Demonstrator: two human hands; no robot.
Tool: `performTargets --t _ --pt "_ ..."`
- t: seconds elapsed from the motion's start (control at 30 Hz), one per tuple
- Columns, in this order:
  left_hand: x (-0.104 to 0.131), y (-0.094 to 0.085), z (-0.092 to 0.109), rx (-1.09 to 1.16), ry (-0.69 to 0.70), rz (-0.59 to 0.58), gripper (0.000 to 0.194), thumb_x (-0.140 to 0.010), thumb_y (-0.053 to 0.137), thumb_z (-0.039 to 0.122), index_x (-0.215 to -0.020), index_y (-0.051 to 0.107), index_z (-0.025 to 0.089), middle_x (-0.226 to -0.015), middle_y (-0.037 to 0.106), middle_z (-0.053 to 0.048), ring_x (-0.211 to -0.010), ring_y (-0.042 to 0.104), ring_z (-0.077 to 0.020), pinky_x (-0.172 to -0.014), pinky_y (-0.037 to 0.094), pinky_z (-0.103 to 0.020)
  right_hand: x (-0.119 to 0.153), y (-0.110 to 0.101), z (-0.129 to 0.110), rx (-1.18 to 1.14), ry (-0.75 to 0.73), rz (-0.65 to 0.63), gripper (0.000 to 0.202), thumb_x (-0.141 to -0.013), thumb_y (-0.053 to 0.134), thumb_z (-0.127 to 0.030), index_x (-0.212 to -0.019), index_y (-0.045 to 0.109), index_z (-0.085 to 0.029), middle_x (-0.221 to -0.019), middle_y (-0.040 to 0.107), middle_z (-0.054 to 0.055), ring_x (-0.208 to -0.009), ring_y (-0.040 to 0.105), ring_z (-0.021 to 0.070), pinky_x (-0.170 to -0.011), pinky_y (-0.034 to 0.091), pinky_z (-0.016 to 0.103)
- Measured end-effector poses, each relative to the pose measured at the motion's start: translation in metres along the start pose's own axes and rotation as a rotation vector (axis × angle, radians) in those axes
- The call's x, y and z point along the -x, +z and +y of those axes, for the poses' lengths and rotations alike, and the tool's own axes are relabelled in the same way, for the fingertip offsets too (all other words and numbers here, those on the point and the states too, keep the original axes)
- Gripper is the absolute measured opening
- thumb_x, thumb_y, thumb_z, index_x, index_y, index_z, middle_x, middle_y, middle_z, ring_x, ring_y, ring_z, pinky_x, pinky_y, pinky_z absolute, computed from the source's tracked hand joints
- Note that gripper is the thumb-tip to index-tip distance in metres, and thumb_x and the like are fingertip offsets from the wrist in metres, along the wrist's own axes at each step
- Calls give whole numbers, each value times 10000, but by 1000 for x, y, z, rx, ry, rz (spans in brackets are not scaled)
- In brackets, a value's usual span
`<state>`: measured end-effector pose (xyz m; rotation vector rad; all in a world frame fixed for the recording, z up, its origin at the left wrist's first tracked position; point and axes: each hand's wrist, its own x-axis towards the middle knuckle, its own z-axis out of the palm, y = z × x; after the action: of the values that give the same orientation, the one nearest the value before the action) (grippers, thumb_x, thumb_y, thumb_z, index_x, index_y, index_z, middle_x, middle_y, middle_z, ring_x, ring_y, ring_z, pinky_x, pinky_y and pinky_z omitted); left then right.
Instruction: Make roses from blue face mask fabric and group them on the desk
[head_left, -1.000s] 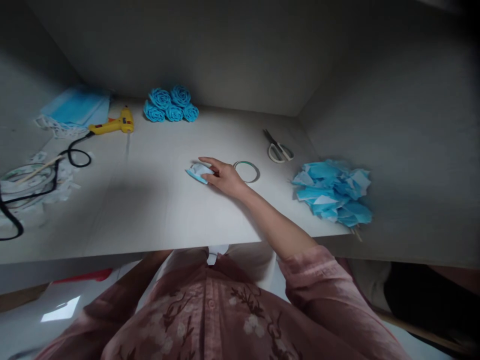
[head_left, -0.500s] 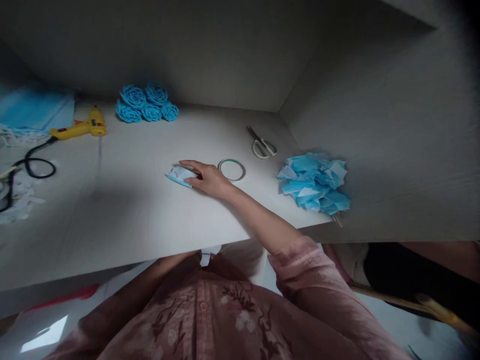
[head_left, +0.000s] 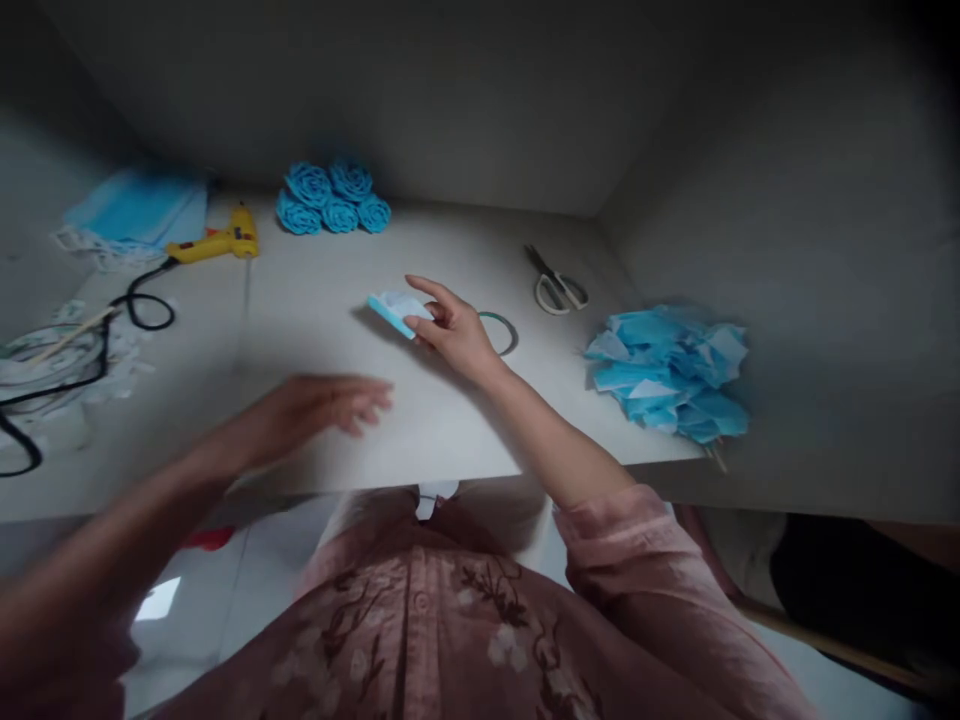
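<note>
My right hand [head_left: 456, 330] holds a small folded blue-and-white piece [head_left: 397, 311] between thumb and fingers, raised a little over the table. Left of it and nearer the table's front edge is my left hand [head_left: 326, 405], blurred by motion, fingers stretched out with nothing in them. A ring of tape [head_left: 504, 333] lies partly hidden behind my right hand. Scissors with white handles [head_left: 555, 285] lie beyond it to the right.
Blue rolled flowers [head_left: 330, 198] stand at the back. A yellow glue gun [head_left: 217, 240], blue masks [head_left: 139, 215] and a black cord [head_left: 150, 322] are on the left. Crumpled blue pieces on sticks [head_left: 667, 375] lie at the right by the wall.
My left hand has come up from below the table edge to over the table. My right hand has lifted the folded piece off the surface. The view has shifted left.
</note>
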<state>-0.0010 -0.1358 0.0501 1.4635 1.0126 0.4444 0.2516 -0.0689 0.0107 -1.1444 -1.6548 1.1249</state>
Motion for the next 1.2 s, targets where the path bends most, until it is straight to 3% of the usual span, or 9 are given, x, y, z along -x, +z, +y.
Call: performTargets --t 0.07,0.17,0.27,0.47,0.63,0.87,1.0,1.2 --pt "-34 -11 0 193 -24 236 461 -749 873 529 -1074 832 204 -1093 808 -131 -820 748 -236 -698 623 -362 -1 -1 1 -7 -9 4 639 -995 672 -411 -1585 473 -265 -811 640 -17 -675 622 157 -627 553 277" --pt "-73 -17 4 401 -20 238 405 -803 866 459 -1044 777 146 -1046 789 -127 -781 738 -192 -711 625 -327 -2 -1 3 8 -7 -6 655 -992 677 -449 -1583 469 -260 -823 655 -9 -663 616 158 -630 567 287" --pt "-90 -17 11 505 27 226 315 -866 830 371 -1040 741 124 -897 772 -100 -748 734 -177 -725 619 -307 -1 -1 5 0 -10 -12 674 -980 693 -456 -1583 474 -251 -814 658 -8 -668 621 160 -629 567 285" --pt "-104 -17 4 490 89 363 293 -822 776 111 -1105 697 115 -779 725 -31 -680 701 -129 -697 574 -254 1 0 6 -73 31 -1 661 -937 737 -378 -1546 524 -233 -793 664 -20 -647 607 145 -607 532 269" --pt "-108 -17 -10 393 166 406 331 -780 782 146 -1099 696 120 -765 689 -6 -638 655 -114 -626 522 -242 2 2 8 -58 109 -73 654 -902 729 -292 -1525 548 -211 -703 626 -59 -572 550 118 -537 479 238" --pt "-108 -17 -14 163 208 446 311 -802 736 184 -1111 719 156 -743 651 12 -580 577 -102 -537 453 -226 8 3 6 59 142 -141 672 -901 713 -278 -1550 548 -224 -735 685 -39 -568 575 114 -532 477 234" --pt "-112 -22 -17 41 214 502 299 -793 704 174 -1088 753 163 -749 645 15 -590 552 -97 -553 428 -218 9 -3 0 154 90 -154 654 -946 705 -390 -1556 564 -203 -706 712 -24 -565 578 125 -588 481 256" --pt "-113 -26 -22 -276 262 515 196 -854 672 221 -959 824 157 -798 755 -28 -716 619 -143 -731 485 -255 24 -5 -32 420 -142 44 446 -1006 629 -431 -1387 734 -226 -761 735 17 -676 628 165 -707 500 294"
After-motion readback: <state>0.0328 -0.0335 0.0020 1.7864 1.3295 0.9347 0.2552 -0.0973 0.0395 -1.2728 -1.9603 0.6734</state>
